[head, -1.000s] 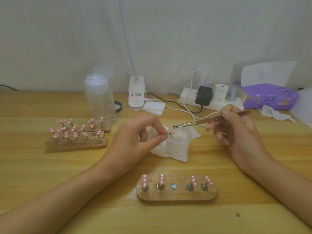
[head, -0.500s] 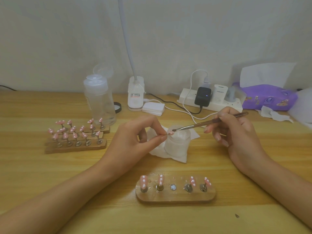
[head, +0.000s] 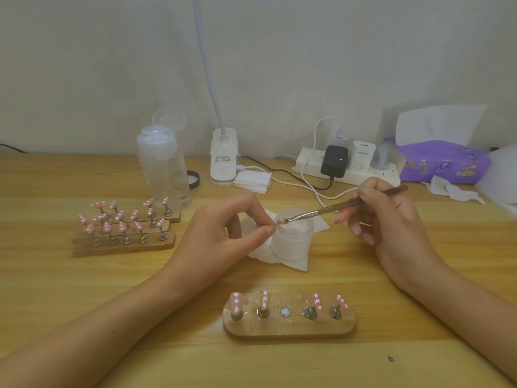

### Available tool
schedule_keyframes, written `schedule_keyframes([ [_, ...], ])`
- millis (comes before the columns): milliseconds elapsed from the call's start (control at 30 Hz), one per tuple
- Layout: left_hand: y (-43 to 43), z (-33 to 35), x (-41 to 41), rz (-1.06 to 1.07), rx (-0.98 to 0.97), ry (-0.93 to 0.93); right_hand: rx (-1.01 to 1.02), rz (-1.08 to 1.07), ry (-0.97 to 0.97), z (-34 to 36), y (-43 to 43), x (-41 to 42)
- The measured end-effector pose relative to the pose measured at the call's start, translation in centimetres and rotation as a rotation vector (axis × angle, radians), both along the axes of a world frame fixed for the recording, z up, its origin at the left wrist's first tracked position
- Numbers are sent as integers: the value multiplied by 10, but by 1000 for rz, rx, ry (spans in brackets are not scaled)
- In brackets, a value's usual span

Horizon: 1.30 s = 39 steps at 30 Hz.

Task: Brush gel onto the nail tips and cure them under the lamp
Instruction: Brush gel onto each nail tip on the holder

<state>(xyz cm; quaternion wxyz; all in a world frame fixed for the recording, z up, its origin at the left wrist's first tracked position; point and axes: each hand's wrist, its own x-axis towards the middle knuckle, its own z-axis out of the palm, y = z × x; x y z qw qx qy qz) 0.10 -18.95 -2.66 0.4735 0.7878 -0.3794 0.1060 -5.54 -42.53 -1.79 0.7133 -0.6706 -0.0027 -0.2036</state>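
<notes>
Pinching a small pink nail tip (head: 280,220) between thumb and forefinger, the person's left grip (head: 218,233) is holding it over the mouth of a frosted jar (head: 292,240), which is sitting on a white wipe (head: 298,263) at the middle of the table (head: 84,289). The right grip (head: 391,222) is pinching a slim brush (head: 344,204) like a pen, its bristles touching the nail tip. Nearer the camera, a wooden holder (head: 289,327) is carrying four more pink tips with white dots, two on either side of a bare metal disc (head: 285,311). More wooden racks (head: 123,243) of pink tips are standing at left, in front of a clear bottle (head: 163,169). A white lamp base (head: 223,161) is standing behind.
</notes>
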Motion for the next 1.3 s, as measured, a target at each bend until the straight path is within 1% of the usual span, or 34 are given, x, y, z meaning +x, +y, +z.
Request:
schedule_keyframes([
  [100, 0, 0, 0, -1, -1, 5, 35, -18, -15, 1, -1, 0],
  [233, 0, 0, 0, -5, -2, 15, -11, 24, -9, 2, 1, -1],
  [333, 0, 0, -1, -7, -9, 31, 21, -22, -1, 0, -2, 0],
  [400, 0, 0, -1, -8, -16, 45, 43, 3, -24, 0, -2, 0],
  [467, 0, 0, -1, -2, -25, 55, 22, 31, -23, 1, -1, 0],
  [600, 1, 0, 0, 6, -26, 70, 22, -16, -10, -1, -2, 1],
  [667, 1, 0, 0, 4, -24, 71, 38, 5, -32, 1, -1, 0],
  [733, 1, 0, 0, 6, -20, 71, 11, 33, -32, 1, 0, 0],
  [800, 1, -1, 0, 6, -21, 73, -3, 12, -10, 0, -1, 0],
  [867, 1, -1, 0, 1, -20, 80, 32, -13, -12, 0, -2, 0],
  [933, 2, -1, 1, -1, -22, 86, 53, 6, -29, 1, -1, -1],
  [1033, 1, -1, 1, -5, -28, 86, -3, 25, -13, 0, 0, 0],
  [1167, 1, -2, 1, -10, -31, 85, 44, -12, -8, 2, -1, 0],
  [1300, 2, -2, 3, -6, -37, 75, 9, 18, 7, 0, -1, 1],
])
